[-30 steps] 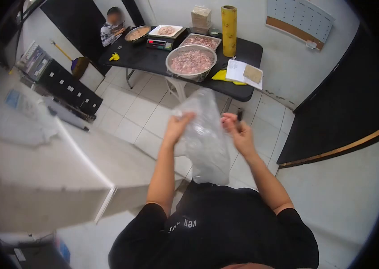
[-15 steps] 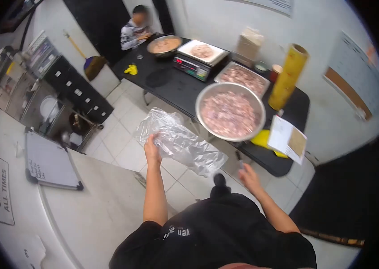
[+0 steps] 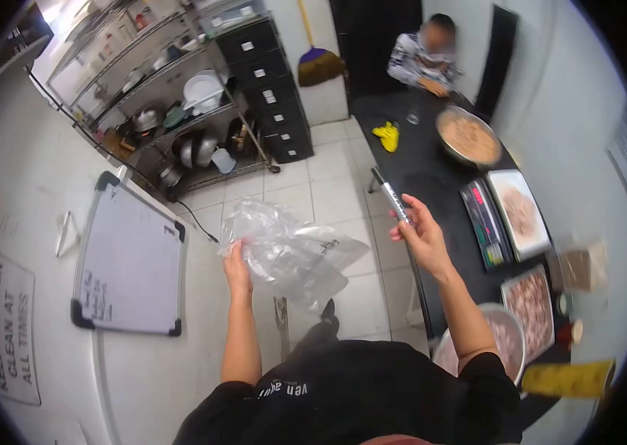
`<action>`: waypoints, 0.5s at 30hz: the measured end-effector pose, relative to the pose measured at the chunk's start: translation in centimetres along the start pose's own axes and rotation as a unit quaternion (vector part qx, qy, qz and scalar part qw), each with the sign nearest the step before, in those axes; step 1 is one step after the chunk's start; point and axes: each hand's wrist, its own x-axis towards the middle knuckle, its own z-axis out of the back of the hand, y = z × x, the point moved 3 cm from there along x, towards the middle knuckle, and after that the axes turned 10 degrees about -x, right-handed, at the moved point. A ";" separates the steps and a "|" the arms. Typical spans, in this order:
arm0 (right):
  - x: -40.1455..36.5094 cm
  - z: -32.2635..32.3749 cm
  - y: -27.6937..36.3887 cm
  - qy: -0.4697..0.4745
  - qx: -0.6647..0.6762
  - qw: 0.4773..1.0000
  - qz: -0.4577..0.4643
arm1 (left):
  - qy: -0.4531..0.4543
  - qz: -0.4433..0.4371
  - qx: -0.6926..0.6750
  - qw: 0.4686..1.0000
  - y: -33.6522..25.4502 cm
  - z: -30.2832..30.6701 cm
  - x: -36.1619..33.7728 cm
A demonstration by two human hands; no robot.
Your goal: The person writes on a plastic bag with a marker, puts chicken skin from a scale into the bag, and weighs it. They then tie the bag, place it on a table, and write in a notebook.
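Observation:
My left hand (image 3: 237, 268) is closed on the edge of a clear plastic bag (image 3: 291, 256), which hangs out to the right over the floor tiles. Dark handwriting shows near the bag's right side. In my right hand (image 3: 421, 233) is a marker pen (image 3: 390, 195), gripped between thumb and fingers with its dark end pointing up and left. That hand is above the left edge of the black table (image 3: 432, 174), apart from the bag. Beneath my right forearm, a large metal bowl of raw meat (image 3: 503, 334) is partly hidden.
On the table are a digital scale (image 3: 488, 222) with meat, a tray of meat pieces (image 3: 530, 308), a pan (image 3: 469, 137), a yellow cloth (image 3: 387, 136) and a yellow roll (image 3: 569, 378). A person (image 3: 426, 59) sits at the far end. A whiteboard (image 3: 135, 256) and shelves (image 3: 202, 133) stand left.
My view has swung left, so the table now lies to the right. My right hand has risen with the marker pen. The bag, still in my left hand, now shows its writing.

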 end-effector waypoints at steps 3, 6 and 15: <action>7.9 -5.5 -2.4 0.056 0.062 0.996 0.031 | -0.034 -0.013 0.017 0.999 1.2 0.8 5.8; 15.5 -12.2 -5.7 0.125 0.145 0.980 -0.046 | 0.008 -0.038 0.073 0.997 1.8 -2.4 14.1; 41.5 -21.1 -3.7 0.132 0.185 0.973 0.046 | 0.182 -0.128 -0.004 0.975 1.1 -15.5 40.2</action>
